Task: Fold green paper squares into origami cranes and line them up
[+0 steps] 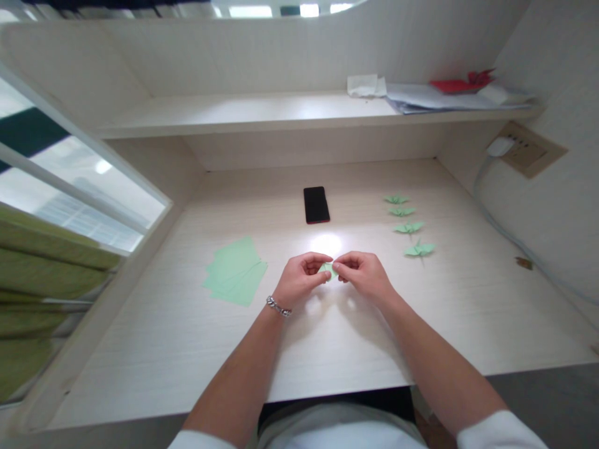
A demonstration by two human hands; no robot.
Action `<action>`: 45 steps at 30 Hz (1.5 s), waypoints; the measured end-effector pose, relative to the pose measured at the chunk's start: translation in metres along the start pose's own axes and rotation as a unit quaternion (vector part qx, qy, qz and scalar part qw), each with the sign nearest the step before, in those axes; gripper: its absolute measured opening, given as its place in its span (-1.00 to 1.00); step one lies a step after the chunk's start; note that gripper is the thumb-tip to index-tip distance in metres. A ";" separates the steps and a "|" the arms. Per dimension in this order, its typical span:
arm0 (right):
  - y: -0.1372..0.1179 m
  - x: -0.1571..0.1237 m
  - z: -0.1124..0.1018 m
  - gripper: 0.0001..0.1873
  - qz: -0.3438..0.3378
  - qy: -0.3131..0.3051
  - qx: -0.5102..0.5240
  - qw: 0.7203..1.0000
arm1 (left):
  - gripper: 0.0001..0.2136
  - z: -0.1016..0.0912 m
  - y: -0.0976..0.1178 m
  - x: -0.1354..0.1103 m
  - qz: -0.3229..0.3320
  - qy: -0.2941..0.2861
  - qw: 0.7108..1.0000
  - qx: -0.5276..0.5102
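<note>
Paper (pixel 326 269), green and folded small, sits between the fingertips of both hands and is largely covered by them, so its exact folds are too small to make out. The left hand (pixel 304 274) pinches one side, thumb nearer the body and forefinger at the far edge; the right hand (pixel 362 274) pinches the opposite side, thumb against forefinger, the other fingers curled in. The two sets of fingertips almost meet.

For so little a piece, this fold seems to want light thumb pressure more than grip: let the left fingers anchor the layers while the right ones line up the edge, then run a thumbnail along it in one pass. Pressing before the edges match would likely leave a stray crease; pulling both ways could tear a corner. Resting the hands on the worktop (pixel 337 374) below the fingers may steady them.

Four bird-shaped folded papers (pixel 420 249) stand in a row right of the right fingers and farther out, so swing that hand outward with care. Loose green sheets (pixel 236 274) lie fanned left of the left fingers; a phone (pixel 317 205) lies beyond both.
</note>
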State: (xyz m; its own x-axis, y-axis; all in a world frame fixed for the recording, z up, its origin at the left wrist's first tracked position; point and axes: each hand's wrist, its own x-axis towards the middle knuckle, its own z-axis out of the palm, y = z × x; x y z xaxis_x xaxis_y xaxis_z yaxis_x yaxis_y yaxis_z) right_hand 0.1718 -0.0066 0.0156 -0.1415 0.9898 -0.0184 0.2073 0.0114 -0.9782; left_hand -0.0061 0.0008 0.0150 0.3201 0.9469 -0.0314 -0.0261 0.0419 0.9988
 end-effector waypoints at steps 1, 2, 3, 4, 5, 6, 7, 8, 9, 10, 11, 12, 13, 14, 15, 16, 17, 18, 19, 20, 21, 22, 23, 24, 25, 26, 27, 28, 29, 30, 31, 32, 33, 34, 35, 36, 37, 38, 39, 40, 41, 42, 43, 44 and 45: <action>0.000 0.000 0.000 -0.79 0.000 -0.002 0.002 1.000 | -0.71 0.000 0.000 0.000 -0.002 0.000 1.000 0.006; -0.001 0.000 0.000 -0.79 0.000 -0.003 0.005 1.000 | -0.72 0.000 0.001 0.000 -0.004 0.000 1.000 0.012; -0.001 0.000 0.000 -0.79 0.001 -0.003 0.008 1.000 | -0.72 0.000 0.001 0.000 -0.004 -0.001 1.000 0.019; -0.001 0.000 -0.001 -0.78 0.002 -0.004 0.012 1.000 | -0.72 0.000 0.001 0.000 -0.003 -0.002 1.000 0.025; -0.001 0.001 -0.001 -0.78 0.004 -0.004 0.017 1.000 | -0.72 0.000 0.002 0.000 0.000 -0.003 1.000 0.030; 0.000 0.001 -0.001 -0.78 0.006 -0.005 0.023 1.000 | -0.72 0.000 0.002 0.000 0.003 -0.003 0.999 0.035; 0.000 0.001 -0.001 -0.77 0.009 -0.007 0.029 1.000 | -0.72 -0.001 0.002 0.000 0.006 -0.003 0.999 0.039; 0.000 0.001 -0.001 -0.77 0.011 -0.010 0.036 0.999 | -0.72 -0.001 0.002 0.000 0.007 -0.003 0.999 0.043; 0.001 0.001 0.000 -0.76 0.012 -0.011 0.042 0.999 | -0.72 -0.001 0.002 0.000 0.007 -0.002 0.999 0.044; 0.001 0.001 0.000 -0.76 0.012 -0.010 0.047 0.999 | -0.72 -0.002 0.002 0.000 0.005 -0.001 0.999 0.041; 0.002 0.001 0.001 -0.75 0.011 -0.007 0.050 0.999 | -0.72 -0.002 0.002 0.000 0.002 0.001 0.999 0.034; 0.002 0.001 0.001 -0.75 0.011 -0.003 0.051 0.999 | -0.72 -0.002 0.002 0.000 -0.002 0.003 1.000 0.021; 0.003 0.001 0.001 -0.76 0.010 0.003 0.051 0.999 | -0.72 -0.003 0.001 0.000 -0.007 0.005 1.000 0.002; 0.003 0.001 0.002 -0.76 0.008 0.008 0.050 0.999 | -0.71 -0.003 0.001 0.000 -0.012 0.005 1.000 -0.020; 0.003 0.001 0.002 -0.76 0.007 0.011 0.047 0.999 | -0.70 -0.003 0.001 0.000 -0.017 0.003 0.999 -0.042; 0.003 0.001 0.002 -0.76 0.006 0.012 0.044 0.999 | -0.68 -0.003 0.001 0.000 -0.023 0.001 0.998 -0.063; 0.002 0.001 0.002 -0.76 0.006 0.013 0.041 0.999 | -0.66 -0.003 0.001 0.000 -0.028 0.000 0.996 -0.081; 0.002 0.001 0.002 -0.77 0.006 0.013 0.039 0.999 | -0.65 -0.003 0.001 0.000 -0.033 -0.001 0.995 -0.094; 0.001 0.001 0.002 -0.77 0.006 0.014 0.036 0.999 | -0.64 -0.003 0.001 0.000 -0.037 0.000 0.994 -0.103; 0.001 0.000 0.002 -0.77 0.006 0.015 0.035 0.999 | -0.64 -0.002 0.001 0.000 -0.040 0.001 0.993 -0.108; 0.001 0.000 0.001 -0.77 0.004 0.016 0.035 0.999 | -0.65 -0.002 0.001 0.000 -0.043 0.003 0.993 -0.111; 0.000 0.000 0.002 -0.77 0.003 0.016 0.036 0.999 | -0.66 -0.001 0.001 0.000 -0.045 0.005 0.993 -0.113; 0.000 0.000 0.002 -0.77 0.001 0.016 0.037 0.999 | -0.68 -0.001 0.001 0.000 -0.048 0.007 0.993 -0.112; 0.000 0.000 0.002 -0.77 -0.001 0.017 0.038 0.999 | -0.69 0.000 0.002 0.000 -0.051 0.009 0.993 -0.109; 0.000 0.000 0.002 -0.77 -0.002 0.016 0.040 0.999 | -0.71 0.000 0.002 0.000 -0.054 0.011 0.993 -0.103; 0.001 0.000 0.002 -0.77 -0.003 0.016 0.041 0.999 | -0.71 0.000 0.002 0.000 -0.054 0.012 0.994 -0.094; 0.001 0.000 0.003 -0.77 -0.004 0.015 0.041 0.999 | -0.71 0.001 0.001 0.000 -0.052 0.014 0.995 -0.083; 0.001 0.000 0.003 -0.77 -0.005 0.014 0.041 0.999 | -0.70 0.001 0.001 0.000 -0.048 0.016 0.996 -0.071; 0.002 0.000 0.003 -0.78 -0.006 0.014 0.042 0.999 | -0.70 0.001 0.001 0.000 -0.041 0.018 0.997 -0.059; 0.002 0.000 0.003 -0.78 -0.008 0.012 0.042 0.999 | -0.69 0.001 0.000 0.001 -0.034 0.019 0.998 -0.050; 0.002 0.000 0.003 -0.78 -0.010 0.011 0.042 0.999 | -0.69 0.001 0.000 0.001 -0.027 0.021 0.998 -0.044; 0.003 0.000 0.003 -0.78 -0.011 0.010 0.042 0.999 | -0.68 0.001 0.000 0.001 -0.021 0.023 0.999 -0.040; 0.003 0.001 0.003 -0.78 -0.011 0.008 0.042 0.999 | -0.68 0.001 0.000 0.001 -0.017 0.024 0.999 -0.037; 0.004 0.001 0.002 -0.78 -0.011 0.006 0.040 0.999 | -0.67 0.001 0.000 0.001 -0.014 0.026 0.999 -0.035; 0.004 0.001 0.002 -0.78 -0.011 0.005 0.039 0.999 | -0.66 0.001 0.001 0.000 -0.010 0.029 0.999 -0.033; 0.004 0.001 0.002 -0.78 -0.010 0.004 0.037 0.999 | -0.65 0.002 0.001 0.000 -0.008 0.031 0.999 -0.031; 0.004 0.001 0.002 -0.78 -0.010 0.003 0.037 0.999 | -0.65 0.002 0.001 0.000 -0.006 0.033 0.999 -0.030; 0.003 0.001 0.001 -0.78 -0.011 0.002 0.036 0.999 | -0.64 0.002 0.001 0.000 -0.004 0.034 0.999 -0.028; 0.003 0.001 0.001 -0.79 -0.012 0.001 0.037 0.999 | -0.64 0.002 0.001 0.000 -0.003 0.034 0.999 -0.027; 0.003 0.001 0.001 -0.79 -0.013 0.001 0.037 0.999 | -0.65 0.002 0.001 0.000 -0.003 0.034 0.999 -0.026; 0.003 0.001 0.001 -0.79 -0.015 0.001 0.037 0.999 | -0.65 0.002 0.000 0.000 -0.002 0.034 0.999 -0.026; 0.003 0.001 0.001 -0.79 -0.016 0.002 0.036 0.999 | -0.66 0.002 0.000 0.001 -0.002 0.035 0.999 -0.027; 0.003 0.001 0.001 -0.80 -0.018 0.003 0.034 0.999 | -0.67 0.002 0.000 0.001 -0.003 0.035 0.999 -0.028; 0.003 0.001 0.001 -0.80 -0.020 0.003 0.032 0.999 | -0.68 0.003 -0.001 0.001 -0.003 0.035 0.999 -0.029; 0.004 0.001 0.001 -0.80 -0.022 0.001 0.029 0.999 | -0.69 0.003 -0.001 0.001 -0.002 0.036 0.999 -0.028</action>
State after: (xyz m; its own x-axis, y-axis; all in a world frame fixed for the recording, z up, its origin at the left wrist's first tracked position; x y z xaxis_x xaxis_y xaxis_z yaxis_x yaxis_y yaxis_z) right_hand 0.1715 -0.0054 0.0119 -0.1472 0.9888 0.0251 0.1447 0.0466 -0.9884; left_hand -0.0029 0.0011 0.0137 0.2516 0.9670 -0.0408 -0.0783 0.0624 0.9950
